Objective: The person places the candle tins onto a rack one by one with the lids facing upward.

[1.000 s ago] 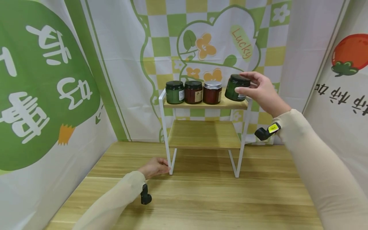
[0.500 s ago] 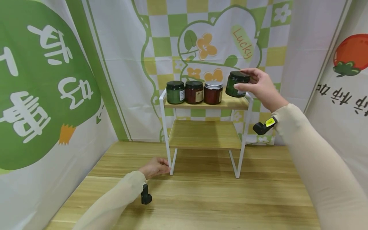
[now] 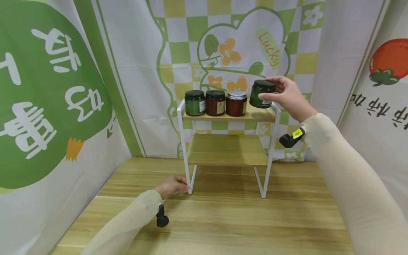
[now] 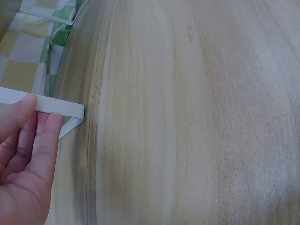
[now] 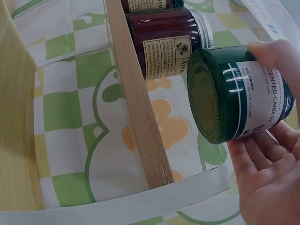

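Observation:
My right hand [image 3: 291, 97] holds a green scented candle jar [image 3: 260, 95] with a black lid, thumb on the near side. It is just above the right end of the top board of a two-tier shelf [image 3: 227, 161]. The right wrist view shows the bottom of the green candle jar [image 5: 204, 96] and its white label. Low on the left, my left hand [image 3: 172, 186] pinches the shelf's white front leg [image 4: 65, 108] between thumb and fingers. On the top board stand a green jar [image 3: 194, 103], a dark red jar [image 3: 215, 103] and a silver-lidded red jar [image 3: 236, 104].
The shelf stands on a wooden table [image 3: 223, 223], close to a checkered cloth backdrop [image 3: 178, 53]. Printed cloth walls rise at the left [image 3: 47, 106] and right [image 3: 376, 117]. The lower board [image 3: 227, 148] is bare wood.
The right hand has raised the held green candle jar slightly off the top board and straightened its tilt, with a small shift left. The left hand and the other jars stay put.

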